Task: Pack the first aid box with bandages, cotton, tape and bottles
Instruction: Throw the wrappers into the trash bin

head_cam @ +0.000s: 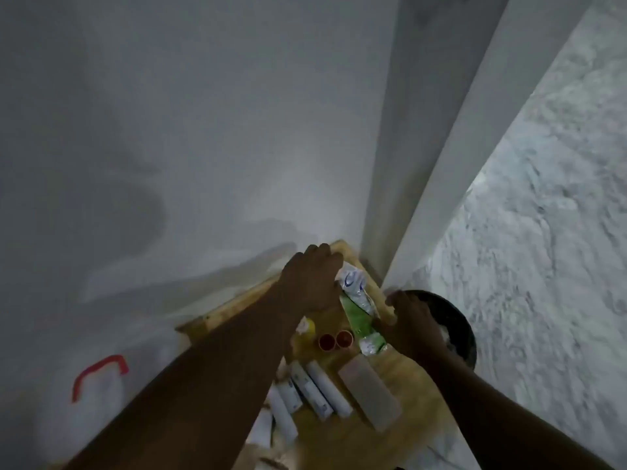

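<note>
- Nearest, several white bandage rolls (310, 390) lie side by side on the wooden table (417, 422), with a grey rectangular pack (369, 391) just to their right.
- Beyond them stand two small red-capped bottles (336, 340), touching each other, and a yellow item (307, 329) that is partly hidden under the left forearm.
- Further on, the right hand (412, 322) rests with curled fingers on the lower end of a green-and-white plastic packet (359, 317); a firm grip cannot be confirmed.
- Farthest, the left hand (314, 278) lies knuckles-up at the packet's upper end by the wall (203, 130); its fingers are hidden, so their state cannot be told.
- A white box with a red handle (98, 373) sits far left, blurred.
</note>
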`<action>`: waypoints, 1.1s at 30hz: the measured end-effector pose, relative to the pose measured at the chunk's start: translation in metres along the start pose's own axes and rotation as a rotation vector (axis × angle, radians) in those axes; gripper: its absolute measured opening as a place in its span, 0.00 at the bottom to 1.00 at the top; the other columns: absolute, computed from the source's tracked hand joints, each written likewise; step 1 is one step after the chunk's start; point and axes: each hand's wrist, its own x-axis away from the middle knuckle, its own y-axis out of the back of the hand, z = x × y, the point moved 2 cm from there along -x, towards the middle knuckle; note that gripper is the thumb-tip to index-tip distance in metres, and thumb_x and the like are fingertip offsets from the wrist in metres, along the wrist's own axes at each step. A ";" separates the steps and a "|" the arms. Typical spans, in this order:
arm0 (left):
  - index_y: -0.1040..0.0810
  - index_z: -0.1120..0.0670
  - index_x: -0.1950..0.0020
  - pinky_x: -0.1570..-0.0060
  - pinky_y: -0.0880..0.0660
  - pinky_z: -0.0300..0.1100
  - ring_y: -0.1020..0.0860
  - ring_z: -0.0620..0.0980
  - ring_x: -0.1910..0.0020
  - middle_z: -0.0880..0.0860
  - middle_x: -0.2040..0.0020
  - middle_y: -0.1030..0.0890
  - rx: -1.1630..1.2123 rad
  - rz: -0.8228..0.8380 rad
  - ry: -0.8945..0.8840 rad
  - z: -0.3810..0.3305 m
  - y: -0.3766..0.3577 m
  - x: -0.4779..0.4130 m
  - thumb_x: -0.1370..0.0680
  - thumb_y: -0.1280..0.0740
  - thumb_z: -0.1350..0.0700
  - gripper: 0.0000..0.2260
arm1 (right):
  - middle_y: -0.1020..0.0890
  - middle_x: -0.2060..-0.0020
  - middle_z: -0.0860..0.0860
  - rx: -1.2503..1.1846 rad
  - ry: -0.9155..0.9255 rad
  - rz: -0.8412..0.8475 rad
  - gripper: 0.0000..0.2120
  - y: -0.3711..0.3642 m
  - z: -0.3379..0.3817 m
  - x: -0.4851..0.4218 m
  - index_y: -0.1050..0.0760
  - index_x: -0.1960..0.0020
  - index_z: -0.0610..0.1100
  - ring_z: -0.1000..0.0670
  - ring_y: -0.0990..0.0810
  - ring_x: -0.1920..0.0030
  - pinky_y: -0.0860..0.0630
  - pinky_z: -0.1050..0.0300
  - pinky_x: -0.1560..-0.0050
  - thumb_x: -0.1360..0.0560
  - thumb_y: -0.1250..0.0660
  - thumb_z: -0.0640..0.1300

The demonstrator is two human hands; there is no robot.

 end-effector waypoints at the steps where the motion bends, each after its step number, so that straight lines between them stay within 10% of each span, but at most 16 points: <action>1: 0.28 0.54 0.33 0.43 0.27 0.52 0.28 0.57 0.37 0.56 0.36 0.27 -0.002 0.070 0.032 0.001 -0.007 -0.015 0.22 0.35 0.50 0.19 | 0.24 0.40 0.46 0.029 -0.024 0.013 0.32 -0.009 -0.006 -0.004 0.29 0.38 0.48 0.42 0.25 0.40 0.26 0.49 0.45 0.34 0.28 0.64; 7: 0.34 0.51 0.27 0.39 0.28 0.54 0.30 0.59 0.31 0.56 0.28 0.32 -0.129 0.318 0.117 0.010 -0.053 -0.067 0.23 0.32 0.51 0.26 | 0.27 0.37 0.46 -0.052 -0.131 0.019 0.45 -0.040 -0.028 -0.024 0.34 0.33 0.49 0.42 0.28 0.37 0.26 0.45 0.41 0.42 0.27 0.71; 33: 0.28 0.53 0.35 0.49 0.28 0.47 0.20 0.55 0.44 0.53 0.42 0.20 -0.422 0.153 0.017 0.000 -0.065 -0.087 0.22 0.32 0.55 0.16 | 0.22 0.62 0.51 -0.347 -0.160 -0.051 0.07 0.000 -0.050 -0.028 0.26 0.54 0.45 0.46 0.20 0.57 0.34 0.56 0.62 0.27 0.29 0.44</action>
